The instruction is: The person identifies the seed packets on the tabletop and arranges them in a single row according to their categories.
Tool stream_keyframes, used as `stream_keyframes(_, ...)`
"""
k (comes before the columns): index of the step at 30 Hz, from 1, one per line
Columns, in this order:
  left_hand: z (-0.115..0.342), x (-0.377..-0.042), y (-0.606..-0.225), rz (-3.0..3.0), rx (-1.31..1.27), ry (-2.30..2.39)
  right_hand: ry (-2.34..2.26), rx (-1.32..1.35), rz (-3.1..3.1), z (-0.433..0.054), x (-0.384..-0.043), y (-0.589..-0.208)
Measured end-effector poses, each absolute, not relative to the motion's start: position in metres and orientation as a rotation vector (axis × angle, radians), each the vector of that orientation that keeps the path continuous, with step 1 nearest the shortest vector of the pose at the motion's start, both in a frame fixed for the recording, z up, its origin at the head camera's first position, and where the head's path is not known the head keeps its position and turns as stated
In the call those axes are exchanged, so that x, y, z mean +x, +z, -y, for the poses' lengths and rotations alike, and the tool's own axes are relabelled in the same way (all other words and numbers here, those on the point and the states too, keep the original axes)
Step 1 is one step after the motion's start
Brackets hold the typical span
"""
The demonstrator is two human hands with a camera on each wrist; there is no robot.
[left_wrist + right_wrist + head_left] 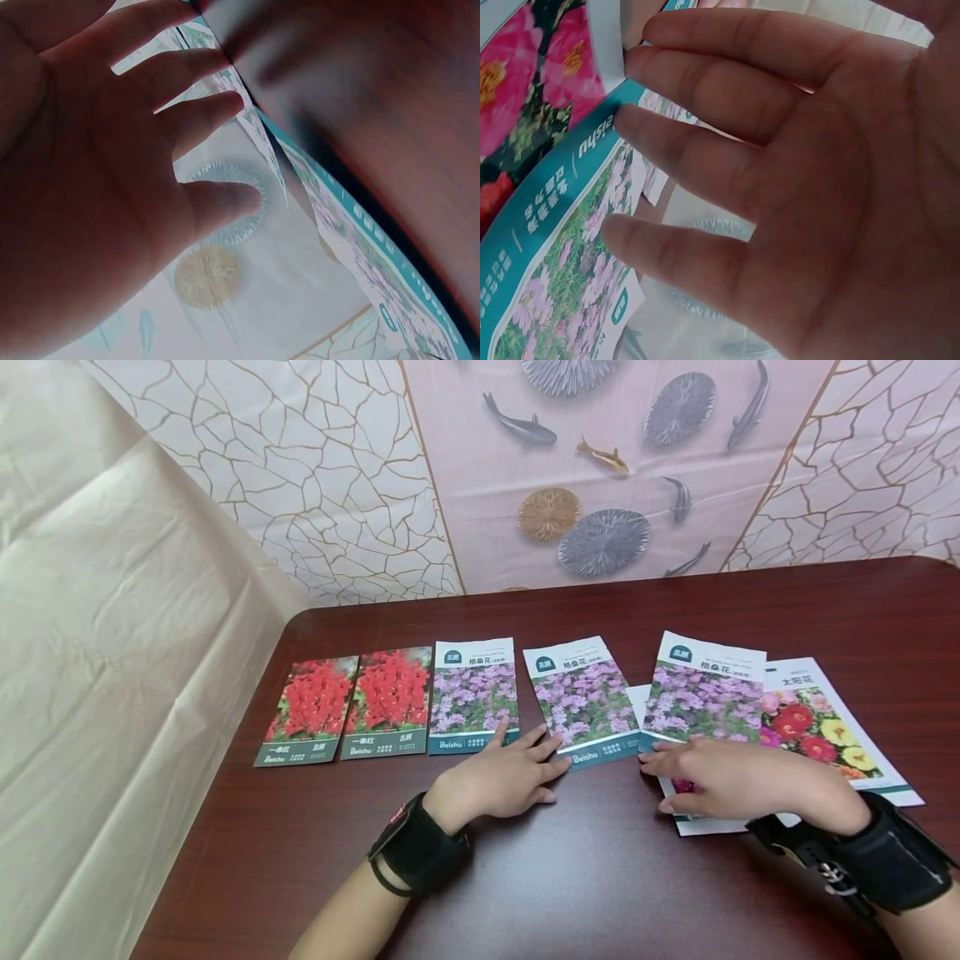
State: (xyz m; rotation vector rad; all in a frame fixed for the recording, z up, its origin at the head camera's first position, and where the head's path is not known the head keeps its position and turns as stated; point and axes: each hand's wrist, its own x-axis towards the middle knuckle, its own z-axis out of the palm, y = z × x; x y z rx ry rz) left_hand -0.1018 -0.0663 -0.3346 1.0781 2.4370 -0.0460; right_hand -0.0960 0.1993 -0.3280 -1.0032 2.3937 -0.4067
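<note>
My left hand (498, 777) lies palm down with fingers spread. Its fingertips reach the lower edges of two purple-flower seed packets, a straight one (474, 697) and a tilted one (585, 693). My right hand (727, 777) has its fingers extended at the bottom edge of a third purple packet (705, 693). That packet overlaps a packet of mixed bright flowers (825, 727) and another packet (712, 827), mostly covered by the hand. In the right wrist view, fingertips meet the purple packet's teal band (555, 180), beside large pink blooms (574, 60).
Two red-flower packets (311, 710) (386, 702) lie side by side at the left. The dark red-brown wooden table (570, 893) ends against a patterned wall covering (360, 477) behind. Pale cloth (97, 652) hangs along the left side. Black straps (423, 843) circle both wrists.
</note>
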Motion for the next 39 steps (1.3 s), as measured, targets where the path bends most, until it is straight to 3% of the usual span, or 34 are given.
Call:
stream_keyframes(15, 0.082, -0.109, -0.329, -2.401, 1.042, 0.041, -0.346, -0.904, -2.456, -0.206, -0.1, -0.327)
stream_keyframes(27, 0.084, -0.109, -0.329, -2.417, 1.054, 0.05, -0.444, -1.05, -2.659, -0.197, -0.096, -0.322)
stream_keyframes(39, 0.082, -0.108, -0.329, -2.463, 1.032, 0.058, -0.412, -1.022, -2.506, -0.192, -0.093, -0.331)
